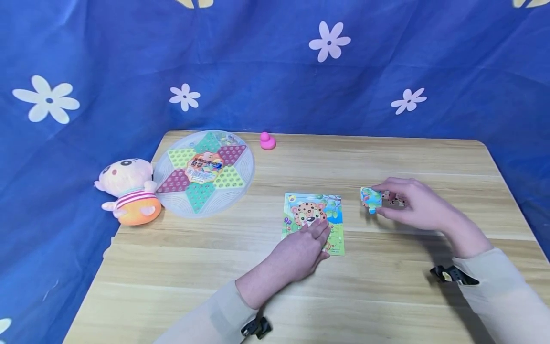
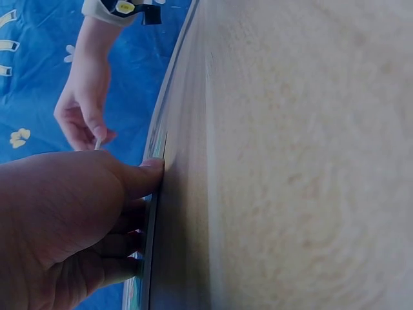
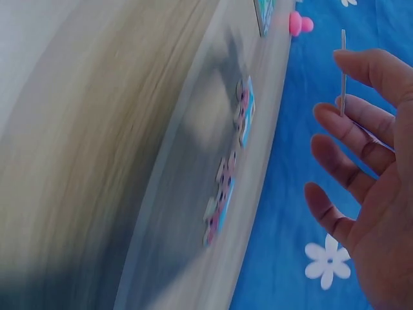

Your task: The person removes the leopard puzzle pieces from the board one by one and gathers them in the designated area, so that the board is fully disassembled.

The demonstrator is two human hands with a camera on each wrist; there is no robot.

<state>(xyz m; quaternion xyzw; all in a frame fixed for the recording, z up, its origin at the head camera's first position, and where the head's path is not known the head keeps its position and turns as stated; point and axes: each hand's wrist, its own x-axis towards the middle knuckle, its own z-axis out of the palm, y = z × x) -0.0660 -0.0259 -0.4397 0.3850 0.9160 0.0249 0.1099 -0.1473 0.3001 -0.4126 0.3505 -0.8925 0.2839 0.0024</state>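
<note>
A jigsaw puzzle [image 1: 310,209] with a leopard picture lies flat near the middle of the table. On its lower part rests my left hand [image 1: 296,252], fingers extended over the picture and covering some of it. My right hand [image 1: 414,203], raised off the table to the right of the puzzle, pinches a puzzle piece [image 1: 370,198] between thumb and fingers. In the right wrist view this piece [image 3: 343,74] appears edge-on as a thin strip. Loose puzzle pieces [image 3: 222,200] lie on the table below the right hand, which partly hides them in the head view.
At the back left lies a round Chinese checkers board [image 1: 204,173], with a plush toy [image 1: 133,191] beside it at the table's left edge. A pink rubber duck [image 1: 267,141] sits near the back edge. Blue flowered cloth [image 1: 266,71] hangs behind the table [image 1: 193,267].
</note>
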